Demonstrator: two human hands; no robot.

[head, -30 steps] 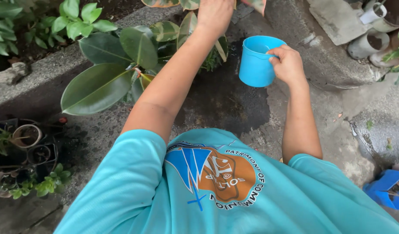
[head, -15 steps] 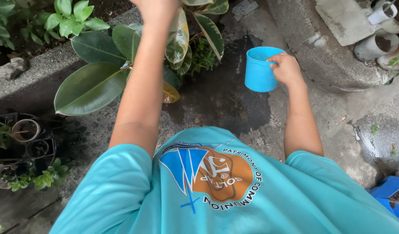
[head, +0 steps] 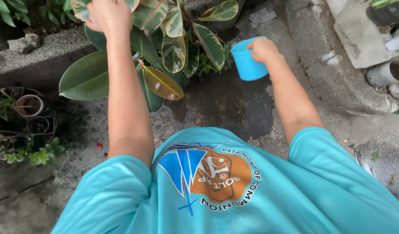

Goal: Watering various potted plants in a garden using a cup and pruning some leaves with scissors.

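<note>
The right hand (head: 262, 49) grips the round bright-blue plastic cup (head: 247, 60), tilted leftward beside the variegated rubber plant (head: 173, 47). The left hand (head: 106, 15), far left, closes on an upper leaf, so the plant sits between both hands.

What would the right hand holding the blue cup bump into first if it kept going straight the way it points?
Probably the variegated leaves of the rubber plant. The right hand tips the blue cup toward them. Depth is unclear, so wet concrete ground beneath is possible.
</note>
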